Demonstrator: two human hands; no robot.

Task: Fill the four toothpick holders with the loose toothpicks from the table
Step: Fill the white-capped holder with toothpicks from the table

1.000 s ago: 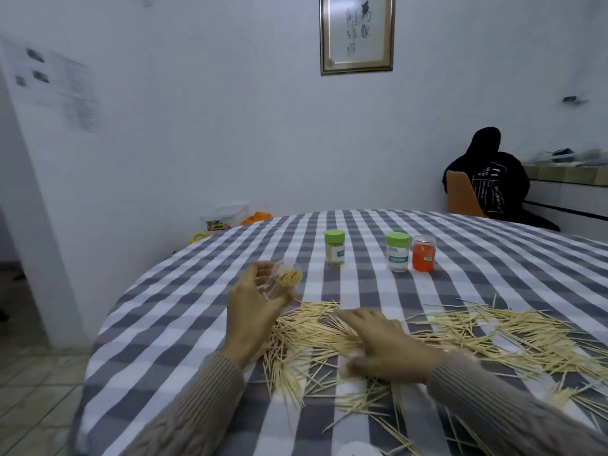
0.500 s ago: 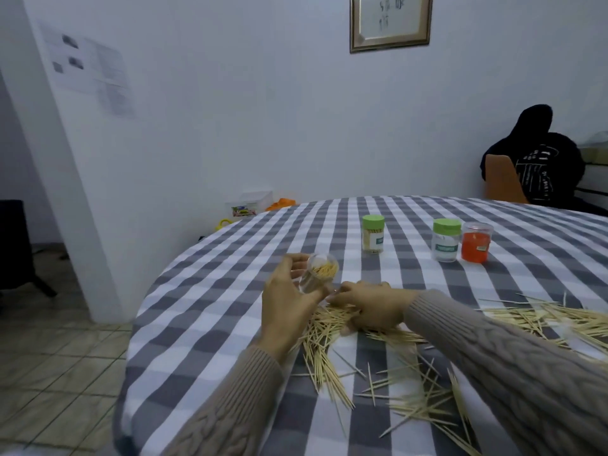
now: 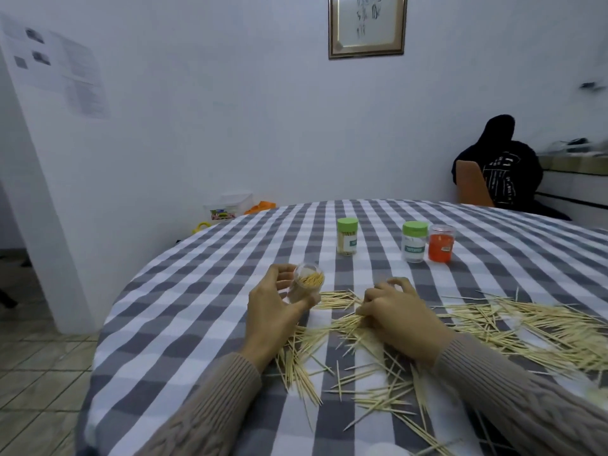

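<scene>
Clear plastic, round and open-topped: the jar [image 3: 304, 286] tilts in my left hand [image 3: 271, 306], fingers curled round it, at centre frame. My right hand [image 3: 399, 315] pinches thin wooden toothpicks [image 3: 345, 327] from the scatter across the checked cloth [image 3: 197, 291]. Three capped jars [image 3: 347, 236] stand behind, with bare cloth toward the rounded left edge.

Left hand [image 3: 273, 311] holds a clear holder [image 3: 306, 286] — right hand [image 3: 399, 319] grips loose toothpicks [image 3: 345, 324].

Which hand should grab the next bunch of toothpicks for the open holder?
Right. The right hand already rests curled on the loose toothpicks, while the left hand grips the clear holder, mouth tilted toward it.
</scene>
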